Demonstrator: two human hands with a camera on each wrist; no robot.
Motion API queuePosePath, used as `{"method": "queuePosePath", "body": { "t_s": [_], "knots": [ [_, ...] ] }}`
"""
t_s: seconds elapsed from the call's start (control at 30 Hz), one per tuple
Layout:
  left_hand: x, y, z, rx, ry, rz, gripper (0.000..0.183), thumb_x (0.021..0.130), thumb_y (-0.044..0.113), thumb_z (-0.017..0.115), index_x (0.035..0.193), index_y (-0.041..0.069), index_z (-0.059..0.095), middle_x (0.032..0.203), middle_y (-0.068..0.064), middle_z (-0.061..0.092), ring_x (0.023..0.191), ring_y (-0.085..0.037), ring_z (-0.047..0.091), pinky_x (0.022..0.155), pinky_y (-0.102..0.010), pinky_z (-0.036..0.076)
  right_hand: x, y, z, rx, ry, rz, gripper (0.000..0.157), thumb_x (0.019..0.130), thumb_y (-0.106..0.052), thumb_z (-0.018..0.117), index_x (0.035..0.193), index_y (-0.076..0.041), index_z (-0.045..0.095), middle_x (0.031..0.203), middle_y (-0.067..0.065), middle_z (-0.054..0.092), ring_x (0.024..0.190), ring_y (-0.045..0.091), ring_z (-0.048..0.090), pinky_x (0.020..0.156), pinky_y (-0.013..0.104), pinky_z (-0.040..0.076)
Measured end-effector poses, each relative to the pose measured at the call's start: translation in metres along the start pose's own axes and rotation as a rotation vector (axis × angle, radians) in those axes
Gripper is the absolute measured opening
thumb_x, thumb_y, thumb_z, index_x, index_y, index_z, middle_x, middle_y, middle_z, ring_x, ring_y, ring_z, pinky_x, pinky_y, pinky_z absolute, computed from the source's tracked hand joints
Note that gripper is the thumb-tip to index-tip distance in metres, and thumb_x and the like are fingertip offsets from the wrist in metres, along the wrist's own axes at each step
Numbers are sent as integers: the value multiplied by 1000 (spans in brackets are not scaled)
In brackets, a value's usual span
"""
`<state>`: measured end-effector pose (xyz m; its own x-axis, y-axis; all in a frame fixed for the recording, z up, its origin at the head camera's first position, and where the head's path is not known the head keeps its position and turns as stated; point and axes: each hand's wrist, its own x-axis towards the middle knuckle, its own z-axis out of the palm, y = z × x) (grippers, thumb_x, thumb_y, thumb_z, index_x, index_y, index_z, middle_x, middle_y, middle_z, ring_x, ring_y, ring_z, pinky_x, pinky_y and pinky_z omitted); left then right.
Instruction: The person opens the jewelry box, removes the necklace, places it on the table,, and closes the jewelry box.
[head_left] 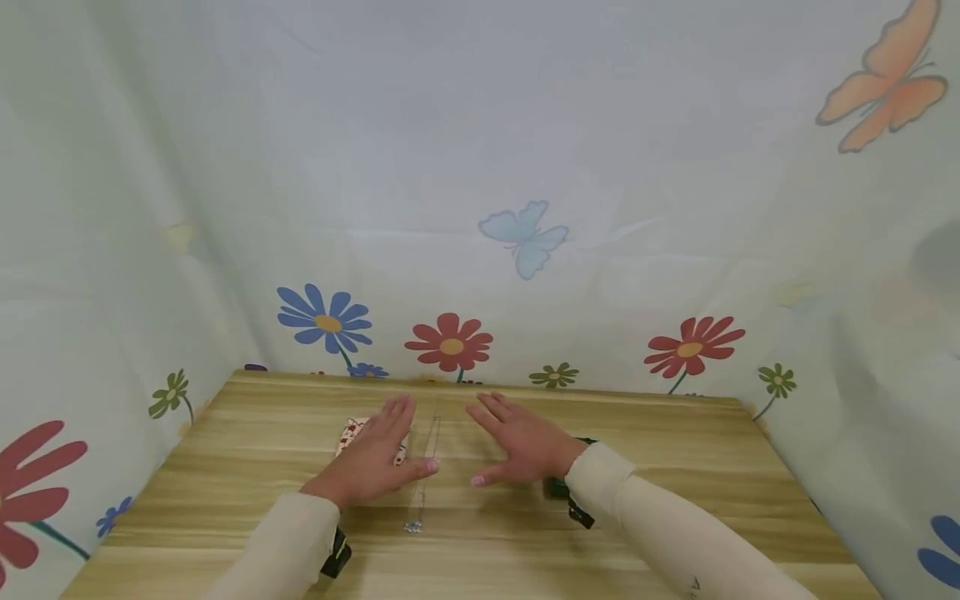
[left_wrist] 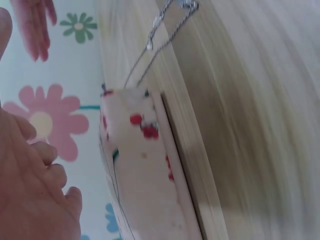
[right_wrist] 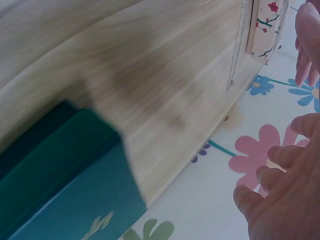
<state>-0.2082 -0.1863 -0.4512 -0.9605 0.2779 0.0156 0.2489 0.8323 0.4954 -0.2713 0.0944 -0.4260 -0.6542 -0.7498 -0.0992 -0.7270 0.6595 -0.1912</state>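
Observation:
A thin silver necklace [head_left: 417, 492] lies stretched lengthwise on the wooden table, its sparkling pendant [head_left: 413, 527] at the near end. My left hand [head_left: 375, 457] hovers over a cream box with red blossoms [left_wrist: 142, 165], fingers straight and nothing held. To the right of the chain, my right hand [head_left: 517, 442] is held out flat with its fingers extended, also holding nothing. Beneath the right wrist sits a dark green box [right_wrist: 75, 185], mostly hidden by the arm in the head view.
The wooden table [head_left: 675, 517] meets a white curtain [head_left: 637, 150] printed with flowers and butterflies at the back and both sides. Each wrist wears a black strap [head_left: 337, 554].

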Motion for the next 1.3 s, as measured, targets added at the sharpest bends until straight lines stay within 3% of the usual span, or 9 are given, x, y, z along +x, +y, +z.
{"method": "queuePosePath", "body": {
  "t_s": [0.23,0.63,0.87,1.07,1.3],
  "knots": [
    [9,18,9,30,-29,56,108,93,74,56,167,6,17,176,-18,11,164,-40,9,131,-62,14,-21,15,-4,29,-1,31,106,89,-72,66,169,-22,17,178,8,10,165,34,11,130,55,26],
    [28,53,31,19,-90,67,109,92,73,61,167,6,18,176,-14,13,165,-34,10,133,-57,16,-55,52,-3,46,15,52,106,89,-69,68,169,-19,18,177,11,12,163,39,14,128,60,28],
    [43,68,47,20,-121,79,115,88,79,60,167,8,18,176,-11,14,165,-30,12,133,-53,18,-75,70,-3,98,7,121,106,88,-65,73,168,-22,20,177,10,11,163,39,13,126,62,29],
    [55,81,64,-44,-170,98,119,86,75,67,167,5,15,176,-14,14,165,-31,14,133,-53,19,-90,82,-1,128,-5,162,110,85,-60,79,168,-20,21,177,11,12,162,42,16,123,64,34],
    [69,96,84,-38,-209,127,119,86,72,69,167,3,15,176,-15,17,164,-32,16,132,-54,23,-100,94,6,149,-31,233,118,77,-62,85,168,-23,20,177,9,14,163,38,16,122,62,38]
  ]
}}
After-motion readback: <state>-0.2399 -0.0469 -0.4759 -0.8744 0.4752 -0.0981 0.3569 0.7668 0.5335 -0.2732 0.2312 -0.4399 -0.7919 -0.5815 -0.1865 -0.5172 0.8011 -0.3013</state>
